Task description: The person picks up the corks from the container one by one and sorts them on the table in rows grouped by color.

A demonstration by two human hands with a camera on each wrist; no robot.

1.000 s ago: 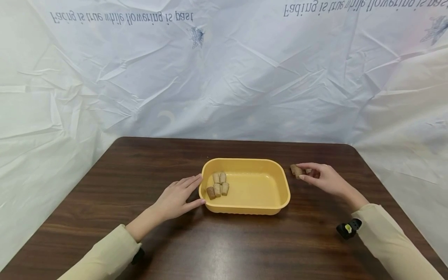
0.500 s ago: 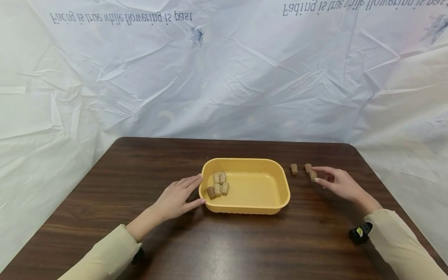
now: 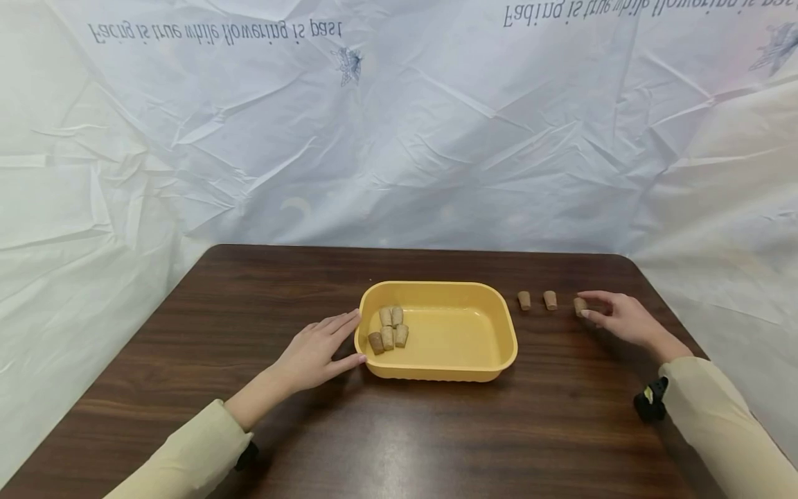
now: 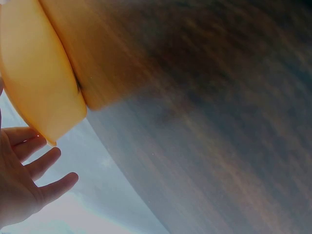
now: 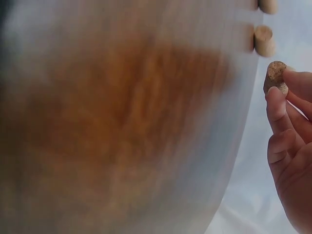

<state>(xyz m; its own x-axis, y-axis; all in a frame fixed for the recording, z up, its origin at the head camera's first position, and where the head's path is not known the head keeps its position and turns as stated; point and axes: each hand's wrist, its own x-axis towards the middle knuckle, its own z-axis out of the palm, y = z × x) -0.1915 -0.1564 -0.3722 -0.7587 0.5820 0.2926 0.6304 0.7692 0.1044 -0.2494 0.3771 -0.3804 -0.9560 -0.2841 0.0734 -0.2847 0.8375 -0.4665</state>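
My right hand [image 3: 626,319] pinches a brown cork stopper [image 3: 580,306] between thumb and fingers, low over the table right of the tray. In the right wrist view the cork [image 5: 276,73] shows its speckled end between the fingertips. Two more corks, a left one [image 3: 524,301] and a right one [image 3: 550,300], stand in a row between the tray and that hand. My left hand [image 3: 314,353] rests on the left end of the yellow tray [image 3: 436,374], its fingers straight along the rim. Several corks [image 3: 388,337] sit grouped at the tray's left end, one darker than the others.
The dark wooden table [image 3: 274,277] extends around the tray on all sides. A wrinkled white sheet [image 3: 399,159] with printed lettering hangs behind and beside it. Each wrist carries a small black device, the right device [image 3: 650,402] hanging below the sleeve.
My right hand has moved rightward, carrying the cork away from the tray past the second table cork. Two corks now show uncovered in its wake. The left hand and tray have stayed still.
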